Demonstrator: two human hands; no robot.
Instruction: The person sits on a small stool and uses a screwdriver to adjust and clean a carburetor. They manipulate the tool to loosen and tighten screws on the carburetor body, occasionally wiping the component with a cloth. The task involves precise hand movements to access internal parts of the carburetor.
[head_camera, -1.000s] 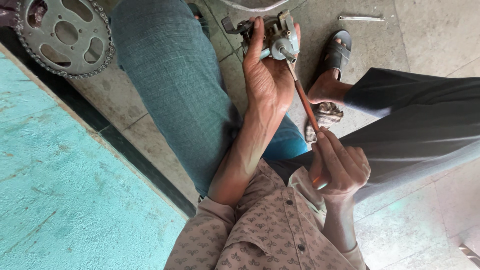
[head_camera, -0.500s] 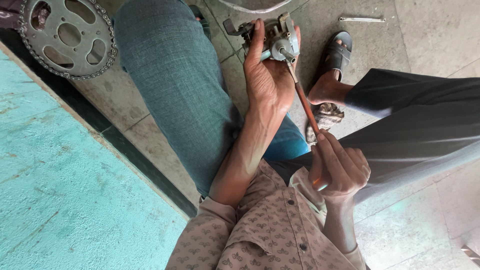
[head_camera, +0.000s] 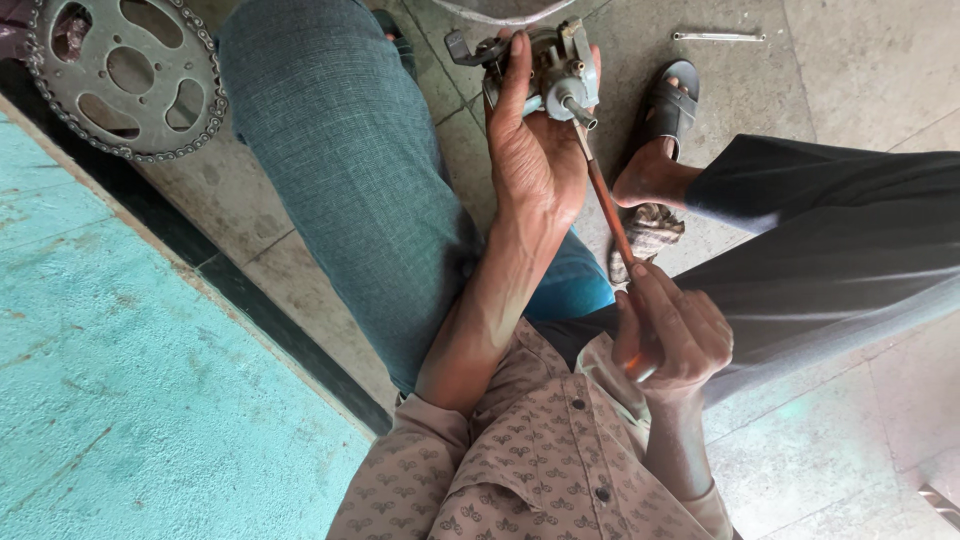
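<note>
Gripping the screwdriver (head_camera: 610, 215) handle in my closed right hand (head_camera: 672, 335), I set its tip against the metal engine part (head_camera: 553, 62) — clamped in my left hand (head_camera: 535, 160) above my knee (head_camera: 340, 130) — sprocket (head_camera: 125, 78) well apart.

You're in a floor-level motorcycle repair workshop: chain sprocket (head_camera: 125, 78) with its chain lying by the teal step (head_camera: 130, 400), loose metal rod (head_camera: 718, 37) on the stained tile floor (head_camera: 860, 60), greasy rag (head_camera: 648, 232), small carburettor-like engine part (head_camera: 555, 65) being worked on.
</note>
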